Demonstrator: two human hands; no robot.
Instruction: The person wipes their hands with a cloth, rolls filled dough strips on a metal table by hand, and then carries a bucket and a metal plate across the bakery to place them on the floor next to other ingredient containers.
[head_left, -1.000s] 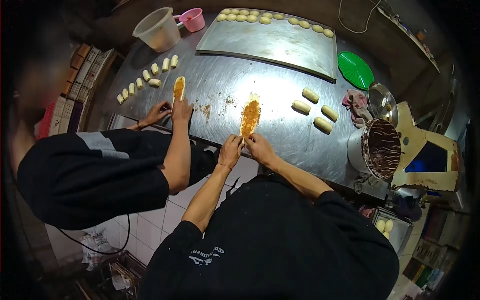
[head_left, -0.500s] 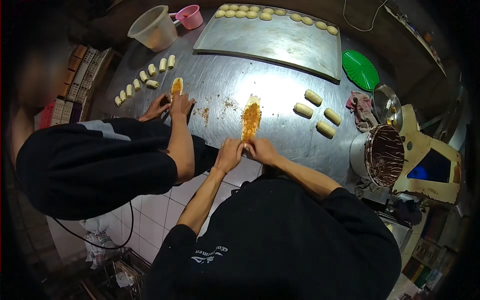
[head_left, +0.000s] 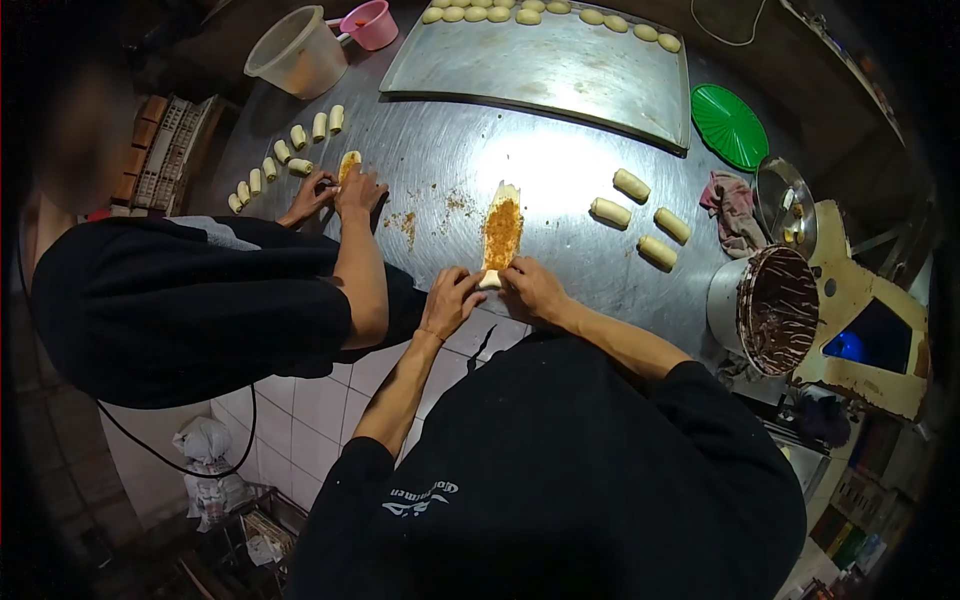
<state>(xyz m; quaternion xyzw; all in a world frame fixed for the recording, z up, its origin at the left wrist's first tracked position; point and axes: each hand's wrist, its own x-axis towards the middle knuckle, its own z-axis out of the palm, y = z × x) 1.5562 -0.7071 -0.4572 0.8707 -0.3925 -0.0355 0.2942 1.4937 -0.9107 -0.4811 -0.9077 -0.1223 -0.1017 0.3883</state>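
The left hand [head_left: 451, 300] and right hand [head_left: 532, 288], fingers slightly curled, hold the near end of the filling-topped dough strip [head_left: 502, 232] at the metal table's [head_left: 570, 270] near edge; four dough rolls [head_left: 657, 252] lie to the right.

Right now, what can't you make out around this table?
All in the head view:
Ends of the rolled part of the filled dough strip: covered by the left hand and right hand.
Near end of the co-worker's strip: behind the co-worker's hands.
Far edge of the metal tray: cut off by the picture's top.
Bits in the round dish: too small.
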